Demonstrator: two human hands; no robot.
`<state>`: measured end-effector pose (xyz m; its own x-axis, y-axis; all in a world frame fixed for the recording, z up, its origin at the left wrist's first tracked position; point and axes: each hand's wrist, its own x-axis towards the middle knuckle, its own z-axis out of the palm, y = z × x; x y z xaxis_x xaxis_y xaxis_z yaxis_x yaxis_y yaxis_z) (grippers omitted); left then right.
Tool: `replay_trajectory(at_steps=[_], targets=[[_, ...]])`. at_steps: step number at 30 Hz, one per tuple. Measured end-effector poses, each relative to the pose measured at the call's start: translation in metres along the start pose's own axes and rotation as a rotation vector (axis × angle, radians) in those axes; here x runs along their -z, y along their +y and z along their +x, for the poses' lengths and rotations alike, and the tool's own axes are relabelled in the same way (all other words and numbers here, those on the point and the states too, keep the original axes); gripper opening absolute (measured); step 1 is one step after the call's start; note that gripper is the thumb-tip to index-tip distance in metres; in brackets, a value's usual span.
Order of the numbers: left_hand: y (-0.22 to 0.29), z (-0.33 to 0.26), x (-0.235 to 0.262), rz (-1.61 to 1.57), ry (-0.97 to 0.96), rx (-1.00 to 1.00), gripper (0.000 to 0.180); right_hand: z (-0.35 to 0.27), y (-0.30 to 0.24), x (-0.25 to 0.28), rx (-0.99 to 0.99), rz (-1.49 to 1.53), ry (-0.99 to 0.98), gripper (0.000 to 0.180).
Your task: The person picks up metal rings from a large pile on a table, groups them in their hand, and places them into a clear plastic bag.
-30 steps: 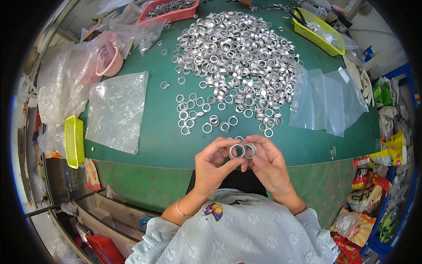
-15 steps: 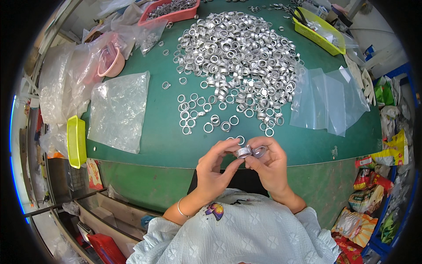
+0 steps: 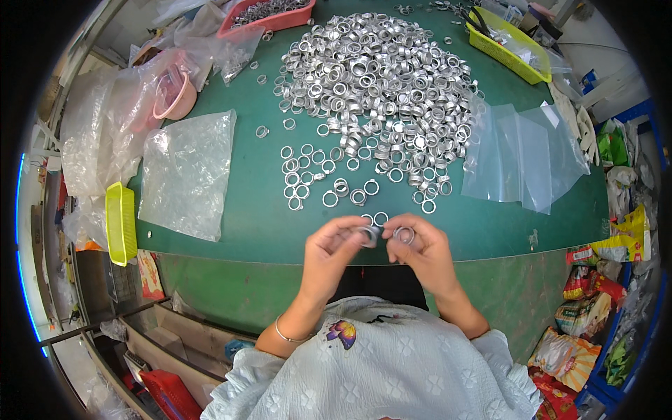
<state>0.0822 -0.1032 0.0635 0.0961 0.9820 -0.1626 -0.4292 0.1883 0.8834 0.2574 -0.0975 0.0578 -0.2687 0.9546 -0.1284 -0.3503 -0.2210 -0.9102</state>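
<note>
Above the table's near edge, my left hand point(image 3: 334, 243) pinches a silver metal ring point(image 3: 368, 236) between thumb and fingers, slightly blurred. A short gap to its right, my right hand point(image 3: 424, 249) has its fingers closed on another metal ring point(image 3: 404, 235), held with its opening showing. Just beyond my fingertips, two loose rings point(image 3: 380, 219) lie on the green table. Several more rings point(image 3: 295, 178) are spread out at the left, and a large heap of metal rings point(image 3: 378, 77) covers the table's far middle.
Clear plastic sheets point(image 3: 521, 157) lie at the right, and a clear plastic bag point(image 3: 187, 175) at the left. A narrow yellow basket point(image 3: 122, 225) stands at the left edge. Farther off are a red tray point(image 3: 269, 19) of small metal parts, a pink bowl point(image 3: 183, 105) and a yellow-green basket point(image 3: 505, 56).
My hands have drawn apart, the left one moving a little left. The rings, close together between my fingers before, are now separated, one in each hand.
</note>
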Motion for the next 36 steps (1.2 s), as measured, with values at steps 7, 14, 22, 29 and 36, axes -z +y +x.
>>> replay_trajectory(at_steps=[7,14,22,29,36], targets=[[-0.034,-0.010,0.050,-0.143,0.184,0.264,0.017,0.017,0.032,0.020,0.195,-0.991,0.124,0.033],[-0.035,-0.012,0.043,0.079,0.132,0.248,0.020,0.028,0.047,0.019,0.053,-0.788,0.065,0.031],[-0.026,-0.009,0.010,0.149,-0.067,-0.057,0.045,0.010,0.042,0.016,-0.412,0.567,-0.295,0.027],[-0.020,-0.008,0.002,0.242,-0.118,-0.141,0.040,0.008,0.028,0.005,-0.245,0.284,-0.159,0.035],[-0.017,-0.009,0.002,0.209,-0.137,-0.131,0.038,0.007,0.033,0.002,-0.155,0.222,-0.139,0.045]])
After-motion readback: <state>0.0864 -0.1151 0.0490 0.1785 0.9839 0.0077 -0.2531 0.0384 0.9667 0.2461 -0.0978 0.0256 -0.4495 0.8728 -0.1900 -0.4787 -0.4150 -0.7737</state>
